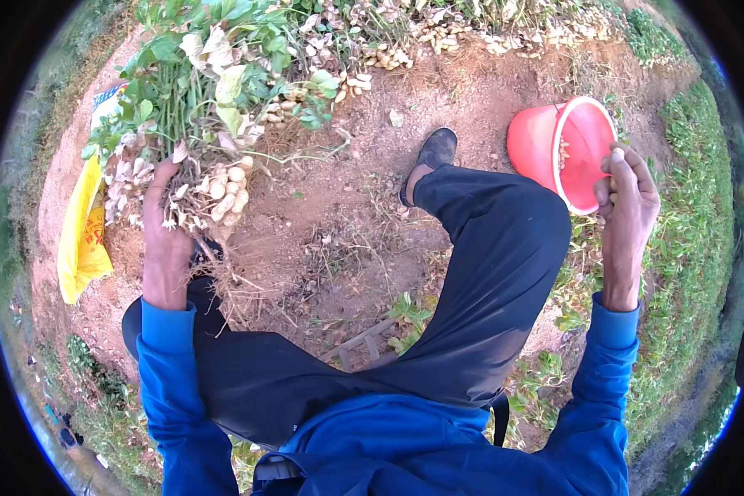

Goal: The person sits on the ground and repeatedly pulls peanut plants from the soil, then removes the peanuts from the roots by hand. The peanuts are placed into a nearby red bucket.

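My left hand [164, 194] is closed around the stems of a bunch of peanut plants [186, 99]. Green leaves spread out above the fist, and a cluster of pale peanuts [227, 190] hangs beside it, with thin roots trailing below. Over at the right, my right hand [628, 188] has its fingers curled together at the edge of a pink bucket [541, 147]. Whether those fingers pinch a peanut, the rim or nothing is hidden. The bucket's mouth leans toward this hand, and a few peanuts [564, 154] show inside.
More pulled peanut plants [438, 31] lie in a row across the far side. A yellow bag [83, 236] rests on the soil at the left. Low green plants [690, 207] grow along the right. My shoed foot [436, 149] stands between the plants and bucket.
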A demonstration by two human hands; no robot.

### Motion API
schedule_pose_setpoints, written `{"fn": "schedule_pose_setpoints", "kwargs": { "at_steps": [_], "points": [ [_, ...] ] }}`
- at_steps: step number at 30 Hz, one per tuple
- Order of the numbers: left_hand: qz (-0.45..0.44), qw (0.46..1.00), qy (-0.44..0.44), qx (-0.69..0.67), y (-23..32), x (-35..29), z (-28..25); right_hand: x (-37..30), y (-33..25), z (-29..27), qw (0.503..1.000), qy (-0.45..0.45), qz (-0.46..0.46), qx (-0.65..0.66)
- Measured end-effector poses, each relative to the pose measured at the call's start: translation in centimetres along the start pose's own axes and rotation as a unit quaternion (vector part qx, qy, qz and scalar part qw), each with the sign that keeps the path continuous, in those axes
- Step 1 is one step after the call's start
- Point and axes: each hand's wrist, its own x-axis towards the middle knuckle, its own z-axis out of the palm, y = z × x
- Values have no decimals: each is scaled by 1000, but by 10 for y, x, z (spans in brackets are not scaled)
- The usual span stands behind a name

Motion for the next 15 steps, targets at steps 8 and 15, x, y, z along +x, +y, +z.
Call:
{"fn": "schedule_pose_setpoints", "kwargs": {
  "at_steps": [8, 15],
  "points": [
    [-102, 977, -50, -178, 12, -39, 52, 140, 155, -118, 826, 77, -71, -553],
    [-131, 968, -45, -207, 21, -46, 57, -87, -54, 66, 932, -279, -228, -41]
  ]
}}
